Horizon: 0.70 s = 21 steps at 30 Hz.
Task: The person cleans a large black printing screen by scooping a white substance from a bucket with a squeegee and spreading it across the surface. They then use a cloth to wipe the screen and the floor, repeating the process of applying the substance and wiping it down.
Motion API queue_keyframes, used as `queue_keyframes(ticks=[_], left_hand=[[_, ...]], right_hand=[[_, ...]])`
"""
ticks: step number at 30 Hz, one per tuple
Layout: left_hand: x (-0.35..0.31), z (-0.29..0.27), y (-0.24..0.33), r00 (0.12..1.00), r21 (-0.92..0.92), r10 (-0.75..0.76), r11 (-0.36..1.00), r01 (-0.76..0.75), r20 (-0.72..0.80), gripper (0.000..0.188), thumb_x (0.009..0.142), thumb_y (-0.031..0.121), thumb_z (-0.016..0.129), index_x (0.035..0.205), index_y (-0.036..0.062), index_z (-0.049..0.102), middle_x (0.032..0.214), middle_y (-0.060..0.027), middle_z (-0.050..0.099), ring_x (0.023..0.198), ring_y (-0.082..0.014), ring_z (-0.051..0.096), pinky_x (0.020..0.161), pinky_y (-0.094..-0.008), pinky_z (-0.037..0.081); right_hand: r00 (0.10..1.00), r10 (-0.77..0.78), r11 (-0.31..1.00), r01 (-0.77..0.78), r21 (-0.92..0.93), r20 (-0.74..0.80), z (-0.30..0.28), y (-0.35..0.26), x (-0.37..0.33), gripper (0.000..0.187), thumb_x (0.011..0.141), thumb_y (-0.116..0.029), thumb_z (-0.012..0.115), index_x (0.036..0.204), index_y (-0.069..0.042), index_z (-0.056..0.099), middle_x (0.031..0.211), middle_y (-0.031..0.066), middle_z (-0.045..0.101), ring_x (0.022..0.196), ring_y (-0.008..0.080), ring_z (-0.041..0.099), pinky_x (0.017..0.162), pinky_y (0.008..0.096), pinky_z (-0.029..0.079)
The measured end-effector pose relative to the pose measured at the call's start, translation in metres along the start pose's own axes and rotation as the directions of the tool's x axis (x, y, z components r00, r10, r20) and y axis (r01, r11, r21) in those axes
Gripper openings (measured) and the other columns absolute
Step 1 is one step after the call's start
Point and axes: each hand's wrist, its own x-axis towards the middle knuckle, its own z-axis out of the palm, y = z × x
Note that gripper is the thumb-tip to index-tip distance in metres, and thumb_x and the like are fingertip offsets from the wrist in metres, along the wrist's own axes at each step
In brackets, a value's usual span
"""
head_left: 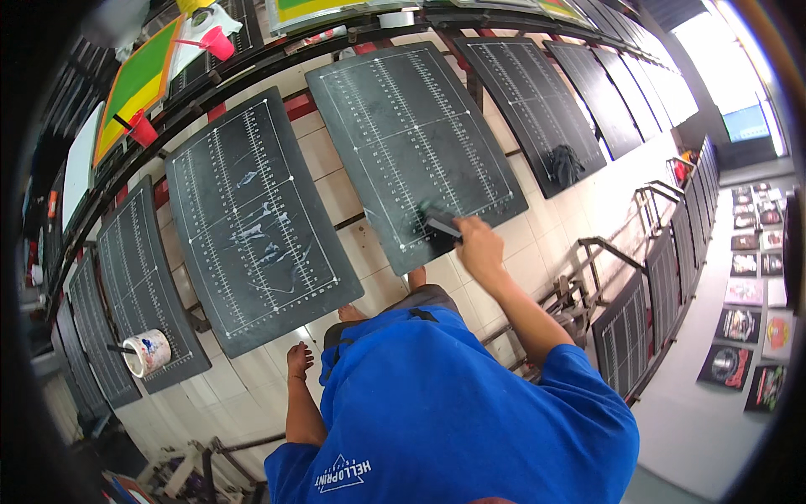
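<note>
My right hand [480, 250] is closed around a black flat-handled tool [442, 223]. The tool's blurred far end rests on or just over the near part of a dark printing board [395, 109] marked with white ruler lines; I cannot tell if it is a brush or a scraper. A darker, wet-looking patch lies around it. My left hand [300, 359] hangs at my side with loosely bent fingers apart, holding nothing. Nearest to it is a second dark board [252, 185], whose surface bears whitish smears and streaks.
A paint-stained white bucket [147, 353] with a dark stick stands on a board at left. Pink cup [218, 42] and red cup [140, 128] sit by the far rail. A crumpled black cloth-like thing [566, 165] lies on a board to the right. Metal frames [604, 244] stand behind my right arm.
</note>
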Motion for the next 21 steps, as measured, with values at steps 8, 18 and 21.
queue_keyframes(ticks=[8,18,21], left_hand=[[-0.094,0.090,0.026,0.996,0.169,0.036,0.984,-0.049,0.078,0.037,0.098,0.039,0.054,0.106,0.0041,0.064,0.088,-0.0061,0.066,0.073,-0.0175,0.064,0.062,-0.0329,0.052],[-0.271,0.305,0.373,0.625,0.431,0.553,0.453,-0.781,0.551,0.029,0.100,0.026,0.057,0.111,0.0004,0.064,0.101,-0.0099,0.068,0.088,-0.0195,0.063,0.079,-0.0333,0.050],[-0.298,0.462,0.442,0.321,0.295,0.609,0.146,-0.944,0.725,0.029,0.097,0.025,0.059,0.114,0.0012,0.063,0.105,-0.0142,0.066,0.096,-0.0265,0.064,0.084,-0.0364,0.050]], right_hand=[[0.956,0.087,0.471,-0.287,0.834,0.280,-0.056,0.065,0.124,0.031,0.075,-0.010,0.065,0.102,0.006,0.065,0.089,0.0177,0.071,0.082,0.0269,0.070,0.074,0.0387,0.055],[0.898,0.244,-0.768,-0.051,0.639,0.365,-0.068,0.272,0.072,0.033,0.081,-0.003,0.062,0.114,0.001,0.060,0.106,0.0134,0.070,0.096,0.0285,0.070,0.091,0.0402,0.057],[0.782,0.510,-0.743,0.192,0.641,0.358,-0.081,0.328,0.017,0.028,0.081,-0.003,0.063,0.109,-0.002,0.062,0.103,0.0091,0.070,0.090,0.0259,0.069,0.087,0.0382,0.057]])
